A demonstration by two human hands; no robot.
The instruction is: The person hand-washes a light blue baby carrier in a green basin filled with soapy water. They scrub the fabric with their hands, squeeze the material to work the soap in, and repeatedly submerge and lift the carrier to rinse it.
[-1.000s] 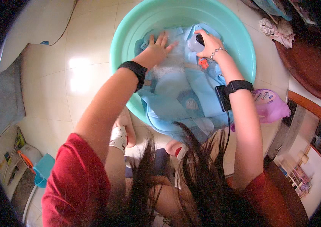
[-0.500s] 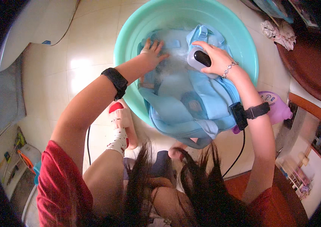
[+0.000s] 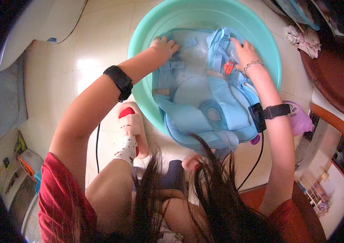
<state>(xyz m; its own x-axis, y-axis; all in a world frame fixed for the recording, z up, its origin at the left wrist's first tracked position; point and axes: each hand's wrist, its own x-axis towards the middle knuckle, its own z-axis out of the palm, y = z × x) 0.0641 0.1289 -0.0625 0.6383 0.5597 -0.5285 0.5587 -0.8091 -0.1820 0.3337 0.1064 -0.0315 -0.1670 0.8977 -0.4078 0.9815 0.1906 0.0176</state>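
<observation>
A light blue backpack with padded straps lies soaking in suds inside a large mint-green basin. My left hand is at the backpack's far left edge, its fingers bent over the wet fabric and their tips partly hidden. On the far right side, my right hand reaches down beside a strap with its fingers apart. An orange buckle shows just left of that hand. No scrub brush can be seen in either hand.
A purple plastic item sits on the tiled floor right of the basin. Beyond it are a dark brown round surface and a crumpled white cloth. My slippered foot is close to the basin's near left side. Black cables hang from both wristbands.
The grey brush with a black top has left my right hand and is out of sight. My right hand moved right, uncovering the orange buckle. My left fingers went from spread to bent.
</observation>
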